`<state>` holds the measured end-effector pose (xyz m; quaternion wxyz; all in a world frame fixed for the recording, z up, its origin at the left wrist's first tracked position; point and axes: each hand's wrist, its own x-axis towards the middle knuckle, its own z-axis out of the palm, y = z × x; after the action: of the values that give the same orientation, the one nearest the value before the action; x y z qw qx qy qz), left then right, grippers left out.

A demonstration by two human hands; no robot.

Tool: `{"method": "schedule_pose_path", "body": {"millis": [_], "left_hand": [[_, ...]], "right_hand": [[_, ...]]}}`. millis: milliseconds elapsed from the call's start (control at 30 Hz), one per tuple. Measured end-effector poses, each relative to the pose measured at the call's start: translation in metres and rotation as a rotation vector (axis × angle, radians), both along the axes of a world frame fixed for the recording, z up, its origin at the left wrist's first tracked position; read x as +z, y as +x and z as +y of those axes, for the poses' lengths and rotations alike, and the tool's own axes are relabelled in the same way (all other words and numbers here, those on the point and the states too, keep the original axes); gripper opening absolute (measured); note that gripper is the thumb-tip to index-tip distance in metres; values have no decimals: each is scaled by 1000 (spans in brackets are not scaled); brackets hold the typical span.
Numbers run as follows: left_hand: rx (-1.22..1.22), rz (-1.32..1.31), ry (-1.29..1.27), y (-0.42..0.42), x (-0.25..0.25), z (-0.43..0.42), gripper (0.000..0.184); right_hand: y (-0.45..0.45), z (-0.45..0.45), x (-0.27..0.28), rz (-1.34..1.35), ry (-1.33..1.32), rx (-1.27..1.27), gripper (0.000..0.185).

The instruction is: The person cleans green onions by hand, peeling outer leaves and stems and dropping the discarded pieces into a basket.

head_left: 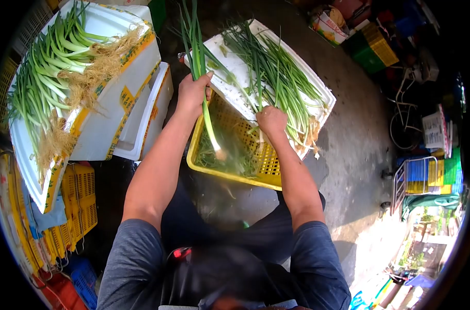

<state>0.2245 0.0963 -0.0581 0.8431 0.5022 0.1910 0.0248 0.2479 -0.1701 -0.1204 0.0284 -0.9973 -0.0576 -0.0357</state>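
Note:
My left hand (192, 94) is closed around a green onion (207, 120), its white root end pointing down over a yellow plastic crate (219, 173) and its long leaves rising above the fist. Loose green trimmings (235, 155) lie inside that crate. On the right, my right hand (271, 122) is closed at the near edge of a white foam board (235, 95), with a thin green stalk running into its fingers. Beside it on the board lies a pile of green onions (284, 77), roots toward the right. What lies inside the right fist is partly hidden.
At the left, green onions with long roots (54, 77) lie on a white foam box lid (31, 178) atop foam boxes (103, 137). Yellow crates (80, 199) stand below. A metal cart (413, 178) and a green and yellow crate (374, 49) stand on the right, on wet concrete (346, 129).

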Motion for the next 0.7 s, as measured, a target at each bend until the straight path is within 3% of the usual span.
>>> {"method": "schedule_pose_path", "body": {"millis": [67,100,200,233,333,367,500,600,700], "left_hand": [[-4,16,-3,-1,1,-2,17],[-15,0,-18,0,-1,-3,17],[-70,-22,-99,-4,-6,-19,19],[-86,-24,-146,-4,-5,-25,21],[-169,-15,-210,-10,-9,-44,24],[-191,4,-226,-14,-6,-50,23],[-255,28,-282,-23,-8,-61,21],[-226,62,-248,-26,-10,-60,18],[-243,25,-234,-27,-9,-58,17]], "right_hand": [[-9,6,24,25,114,-79,34],[-16,3,26,-104,239,-50,26],[-48,13,61,-159,577,-66,22],[-55,14,47,-189,810,-27,22],[-92,43,56,7,1201,-92,20],[-106,55,67,72,1238,-150,19],[-124,62,36,85,1212,4,21],[-134,64,45,351,1439,-107,18],[-145,53,32,485,1444,-107,20]]}}
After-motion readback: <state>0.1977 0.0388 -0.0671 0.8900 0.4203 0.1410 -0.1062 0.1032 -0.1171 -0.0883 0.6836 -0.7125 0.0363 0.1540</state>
